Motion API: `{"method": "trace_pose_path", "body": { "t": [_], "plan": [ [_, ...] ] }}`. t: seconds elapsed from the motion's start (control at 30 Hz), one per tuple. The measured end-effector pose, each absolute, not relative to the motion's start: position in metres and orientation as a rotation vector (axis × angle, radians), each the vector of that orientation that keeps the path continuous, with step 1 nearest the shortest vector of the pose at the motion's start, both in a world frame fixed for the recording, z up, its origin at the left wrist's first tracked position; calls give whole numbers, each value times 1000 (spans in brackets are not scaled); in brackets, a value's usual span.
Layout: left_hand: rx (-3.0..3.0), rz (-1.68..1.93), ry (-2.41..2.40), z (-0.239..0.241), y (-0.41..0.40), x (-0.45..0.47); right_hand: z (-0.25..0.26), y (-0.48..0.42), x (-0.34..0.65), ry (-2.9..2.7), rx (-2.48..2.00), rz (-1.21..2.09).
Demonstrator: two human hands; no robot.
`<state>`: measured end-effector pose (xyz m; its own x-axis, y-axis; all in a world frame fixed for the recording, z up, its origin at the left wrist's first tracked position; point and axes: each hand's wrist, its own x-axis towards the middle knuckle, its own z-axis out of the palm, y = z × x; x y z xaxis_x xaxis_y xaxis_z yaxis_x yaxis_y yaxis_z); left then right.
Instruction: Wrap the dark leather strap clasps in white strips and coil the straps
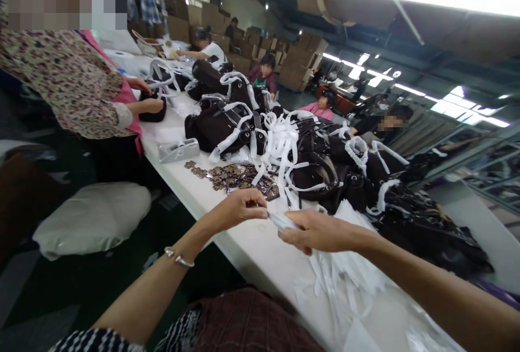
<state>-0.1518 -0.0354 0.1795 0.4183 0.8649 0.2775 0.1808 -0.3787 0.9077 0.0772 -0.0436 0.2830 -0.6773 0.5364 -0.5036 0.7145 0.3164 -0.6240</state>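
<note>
My left hand (pixel 238 208) and my right hand (pixel 319 231) meet over the near edge of a long white table (pixel 260 257). Both pinch a small white strip of paper or wrapping (pixel 279 220) stretched between them. My left wrist wears a silver bracelet (pixel 179 258). Just beyond my hands lies a pile of small dark metal fittings (pixel 231 176). Behind it sits a heap of black handbags (pixel 320 162) wrapped in white paper strips.
Loose white wrapping scraps (pixel 345 281) litter the table by my right arm. A grey tape dispenser (pixel 179 150) lies further along. A person in a floral top (pixel 73 84) stands at the left handling a black bag. Several other workers sit at the far side. A white sack (pixel 93 217) lies on the floor.
</note>
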Motion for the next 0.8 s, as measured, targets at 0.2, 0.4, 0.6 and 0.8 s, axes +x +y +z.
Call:
{"method": "trace_pose_path", "body": {
  "t": [0.2, 0.4, 0.6, 0.8],
  "plan": [
    [1679, 1180, 876, 153, -31, -153, 302, -57, 75, 1787, 1111, -2946],
    [1420, 1142, 837, 145, -51, -111, 321, -48, 54, 2096, 1510, -3184],
    [1187, 938, 535, 152, -59, -90, 290, -30, 51, 3241, 2065, -1712],
    [1141, 612, 547, 163, -36, -117, 236, -17, 65, 3028, 1565, -32]
  ]
}}
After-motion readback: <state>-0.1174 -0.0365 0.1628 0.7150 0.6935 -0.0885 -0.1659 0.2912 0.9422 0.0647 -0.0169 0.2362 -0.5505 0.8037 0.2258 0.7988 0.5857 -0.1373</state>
